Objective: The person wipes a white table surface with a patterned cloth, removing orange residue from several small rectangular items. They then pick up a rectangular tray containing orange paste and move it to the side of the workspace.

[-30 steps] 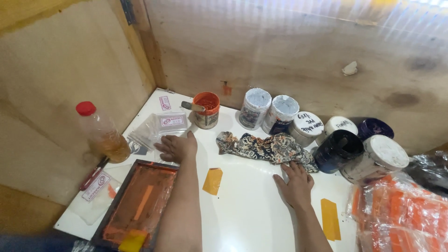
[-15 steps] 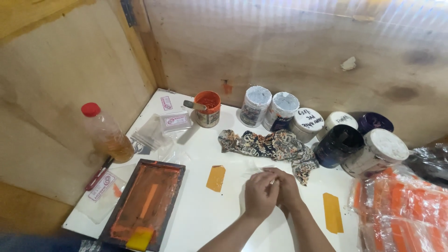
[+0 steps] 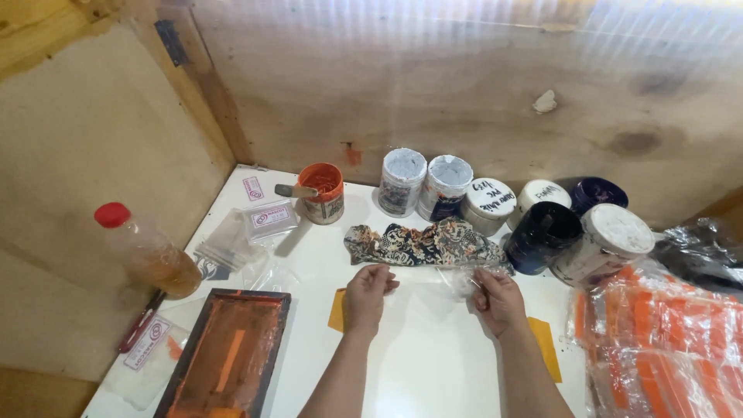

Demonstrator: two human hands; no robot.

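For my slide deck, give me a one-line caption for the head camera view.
Left hand and right hand stretch a clear plastic bag over a white table, before a patterned cloth rag.

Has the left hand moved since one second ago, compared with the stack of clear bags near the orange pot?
Yes. The left hand has left the clear bags and now sits rightward, near the patterned cloth.

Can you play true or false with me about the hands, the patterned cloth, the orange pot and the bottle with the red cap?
1. Both hands hold a clear plastic bag between them. True: the left hand and right hand pinch its ends.
2. The patterned cloth lies in the screen frame. False: it lies on the white table.
3. The orange paint pot has a lid on. False: it is open.
4. The bottle has a red cap. True.
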